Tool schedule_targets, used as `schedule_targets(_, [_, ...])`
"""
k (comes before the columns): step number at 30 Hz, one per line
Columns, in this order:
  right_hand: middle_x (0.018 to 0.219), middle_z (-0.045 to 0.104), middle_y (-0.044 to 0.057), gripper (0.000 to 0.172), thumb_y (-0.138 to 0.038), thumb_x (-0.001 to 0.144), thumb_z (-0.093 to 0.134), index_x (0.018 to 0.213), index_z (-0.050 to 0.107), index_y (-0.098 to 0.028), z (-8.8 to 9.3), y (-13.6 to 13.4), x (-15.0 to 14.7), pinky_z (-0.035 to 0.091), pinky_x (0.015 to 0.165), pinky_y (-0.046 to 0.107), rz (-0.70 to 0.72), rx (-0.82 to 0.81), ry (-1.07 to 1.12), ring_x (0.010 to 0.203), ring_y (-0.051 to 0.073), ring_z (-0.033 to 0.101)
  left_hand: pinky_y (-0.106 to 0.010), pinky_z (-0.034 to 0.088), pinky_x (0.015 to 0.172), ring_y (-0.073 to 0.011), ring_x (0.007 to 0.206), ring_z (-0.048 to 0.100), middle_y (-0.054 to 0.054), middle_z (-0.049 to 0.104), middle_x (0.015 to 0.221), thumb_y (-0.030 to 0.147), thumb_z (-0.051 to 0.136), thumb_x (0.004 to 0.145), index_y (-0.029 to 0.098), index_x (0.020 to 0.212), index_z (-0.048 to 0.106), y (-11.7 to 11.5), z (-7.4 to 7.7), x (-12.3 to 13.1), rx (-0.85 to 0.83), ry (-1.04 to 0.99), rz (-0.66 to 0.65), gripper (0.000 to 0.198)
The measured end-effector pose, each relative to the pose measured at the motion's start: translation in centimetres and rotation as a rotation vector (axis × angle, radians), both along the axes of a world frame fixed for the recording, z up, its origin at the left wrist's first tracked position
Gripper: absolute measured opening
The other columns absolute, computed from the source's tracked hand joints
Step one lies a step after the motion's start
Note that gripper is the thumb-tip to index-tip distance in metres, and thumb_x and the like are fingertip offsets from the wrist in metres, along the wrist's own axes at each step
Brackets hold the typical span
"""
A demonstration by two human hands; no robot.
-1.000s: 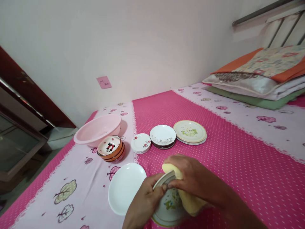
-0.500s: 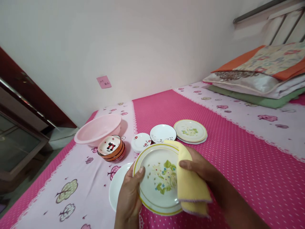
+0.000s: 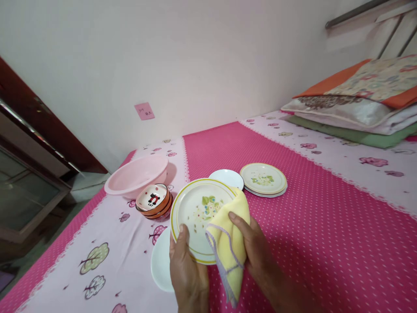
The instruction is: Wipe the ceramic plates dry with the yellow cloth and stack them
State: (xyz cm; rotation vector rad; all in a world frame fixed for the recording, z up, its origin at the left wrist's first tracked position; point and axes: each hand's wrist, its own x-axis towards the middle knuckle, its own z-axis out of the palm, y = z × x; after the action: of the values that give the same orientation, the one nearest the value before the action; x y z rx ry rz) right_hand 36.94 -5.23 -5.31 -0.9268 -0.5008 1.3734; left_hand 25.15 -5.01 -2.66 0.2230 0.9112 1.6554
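A white plate (image 3: pixel 192 213) with a yellow-green rim and a printed flower sprig is held up, tilted toward me. My left hand (image 3: pixel 187 267) grips its lower left edge, thumb on the face. On the plate's right side, my right hand (image 3: pixel 250 237) clasps a yellow cloth (image 3: pixel 230 230) with purple stitched edges, folded over the rim; the fingers behind are hidden. Below the held plate, partly behind my left hand, a plain white plate (image 3: pixel 161 263) lies on the bedspread. Behind it sits a white dish (image 3: pixel 228 177) with a dark rim, partly covered.
A stack of flowered plates (image 3: pixel 263 178) lies at the back right. Left of the held plate are stacked orange bowls (image 3: pixel 153 200) with a cat print and a pink basin (image 3: pixel 135 176). Folded bedding (image 3: pixel 352 111) lies at the far right on the pink bedspread (image 3: pixel 325 226).
The held plate has moved up and left and turned, now covering the small red-flowered dishes. My right hand and the cloth have shifted left and lower across its right side.
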Motion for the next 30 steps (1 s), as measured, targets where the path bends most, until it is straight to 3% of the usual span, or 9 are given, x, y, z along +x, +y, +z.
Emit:
schedule_targets(4, [0.1, 0.079, 0.01, 0.051, -0.045, 0.074, 0.08, 0.113, 0.065, -0.016, 0.7, 0.6, 2.7, 0.061, 0.073, 0.04, 0.012, 0.013, -0.093, 0.087, 0.033, 0.076, -0.039, 0.06, 0.093, -0.0249, 0.104, 0.074, -0.007, 0.078, 0.111, 0.015, 0.069, 0.087, 0.023, 0.133, 0.063, -0.2, 0.1, 0.3, 0.021, 0.021, -0.074, 0.047])
schedule_targets(9, [0.097, 0.078, 0.009, 0.057, -0.038, 0.074, 0.079, 0.124, 0.064, -0.015, 1.9, 0.5, 7.3, 0.06, 0.071, 0.037, 0.149, 0.13, -0.192, 0.078, 0.027, 0.075, -0.026, 0.06, 0.078, -0.0191, 0.087, 0.075, -0.006, 0.079, 0.101, 0.024, 0.08, 0.08, 0.02, 0.106, 0.072, 0.5, -0.3, -2.1, 0.151, 0.101, -0.326, 0.028])
schedule_targets(13, [0.098, 0.078, 0.01, 0.062, -0.035, 0.073, 0.079, 0.13, 0.063, -0.016, 2.0, -0.2, 8.1, 0.059, 0.065, 0.034, 0.307, 0.13, -0.256, 0.077, 0.026, 0.074, -0.031, 0.06, 0.082, -0.0251, 0.093, 0.076, -0.011, 0.079, 0.103, 0.03, 0.085, 0.077, 0.017, 0.116, 0.072, 0.6, -0.3, -3.2, 0.112, 0.277, -0.596, 0.043])
schedule_targets(16, [0.098, 0.078, 0.01, 0.062, -0.037, 0.075, 0.077, 0.131, 0.062, -0.016, 2.0, -0.3, 7.8, 0.059, 0.065, 0.033, 0.395, 0.152, -0.231, 0.079, 0.026, 0.074, -0.036, 0.06, 0.082, -0.0279, 0.09, 0.077, -0.013, 0.08, 0.097, 0.034, 0.083, 0.079, 0.015, 0.12, 0.071, 0.4, -0.4, -3.3, 0.059, 0.33, -0.683, 0.046])
schedule_targets(19, [0.1, 0.078, 0.01, 0.062, -0.037, 0.074, 0.078, 0.13, 0.062, -0.016, 2.0, 0.1, 7.6, 0.058, 0.066, 0.032, 0.441, 0.179, -0.231, 0.078, 0.024, 0.074, -0.038, 0.061, 0.081, -0.0291, 0.09, 0.077, -0.013, 0.08, 0.097, 0.036, 0.082, 0.079, 0.014, 0.122, 0.071, 0.5, -0.6, -3.3, 0.047, 0.342, -0.646, 0.049])
schedule_targets(23, [0.101, 0.077, 0.011, 0.061, -0.038, 0.072, 0.081, 0.126, 0.064, -0.014, 1.3, 0.9, 7.4, 0.057, 0.067, 0.03, 0.37, 0.183, -0.237, 0.081, 0.024, 0.073, -0.04, 0.061, 0.085, -0.0297, 0.092, 0.077, -0.011, 0.081, 0.097, 0.033, 0.085, 0.075, 0.015, 0.122, 0.07, 0.8, -0.7, -3.1, 0.068, 0.288, -0.498, 0.053])
schedule_targets(26, [0.105, 0.077, 0.012, 0.058, -0.04, 0.073, 0.081, 0.123, 0.065, -0.015, 0.6, 1.3, 6.6, 0.058, 0.07, 0.032, 0.326, 0.163, -0.193, 0.089, 0.027, 0.073, -0.04, 0.06, 0.089, -0.0279, 0.093, 0.077, -0.011, 0.081, 0.097, 0.031, 0.082, 0.078, 0.016, 0.121, 0.071, 1.1, -0.6, -2.7, 0.065, 0.237, -0.339, 0.046])
schedule_targets(30, [0.101, 0.078, 0.011, 0.055, -0.045, 0.074, 0.08, 0.118, 0.065, -0.016, 0.0, 1.2, 3.7, 0.059, 0.072, 0.037, 0.231, 0.095, -0.112, 0.084, 0.028, 0.074, -0.04, 0.06, 0.091, -0.0255, 0.094, 0.077, -0.011, 0.08, 0.103, 0.025, 0.07, 0.088, 0.017, 0.124, 0.07, 1.1, -0.4, -1.8, 0.071, 0.177, -0.083, 0.037])
